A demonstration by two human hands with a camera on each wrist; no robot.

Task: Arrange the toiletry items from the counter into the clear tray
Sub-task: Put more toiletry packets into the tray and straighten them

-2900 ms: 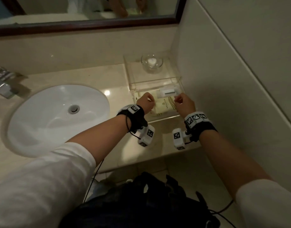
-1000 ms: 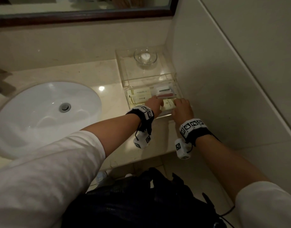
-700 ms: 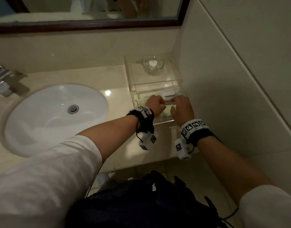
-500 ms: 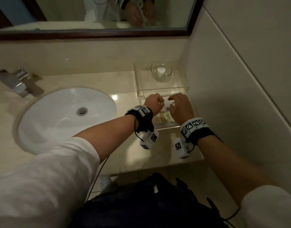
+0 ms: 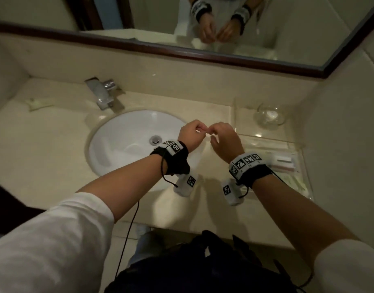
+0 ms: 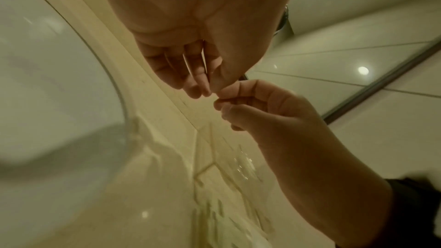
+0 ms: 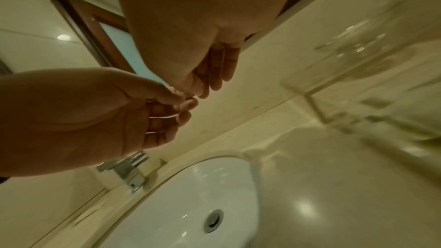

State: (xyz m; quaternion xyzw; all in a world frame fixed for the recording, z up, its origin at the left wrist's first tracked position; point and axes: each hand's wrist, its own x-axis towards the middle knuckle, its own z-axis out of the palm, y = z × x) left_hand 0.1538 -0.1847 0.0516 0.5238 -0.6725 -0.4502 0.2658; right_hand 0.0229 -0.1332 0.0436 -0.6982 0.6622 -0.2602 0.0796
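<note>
The clear tray [image 5: 266, 138] stands on the counter at the right wall. Its front compartment holds a white box with red and green stripes [image 5: 284, 162] and pale packets [image 5: 292, 182]. Both hands hover left of the tray, over the sink's right rim. My left hand [image 5: 200, 130] has its fingers curled, thumb against forefinger. My right hand [image 5: 213, 131] pinches thumb to forefinger, and the two hands' fingertips touch. In the wrist views the left hand [image 6: 203, 86] meets the right hand [image 7: 200, 90] tip to tip. No object shows between the fingers.
A small glass bowl [image 5: 270, 116] sits in the tray's back part. The white sink [image 5: 129, 144] and chrome faucet [image 5: 103, 95] lie to the left. A crumpled clear wrapper [image 5: 37, 103] lies at the far left. A mirror [image 5: 181, 22] hangs behind, the wall close on the right.
Both hands have risen out of the tray's front compartment and moved left toward the sink, fingertips now joined. The packets stay in the tray. The head view has swung left.
</note>
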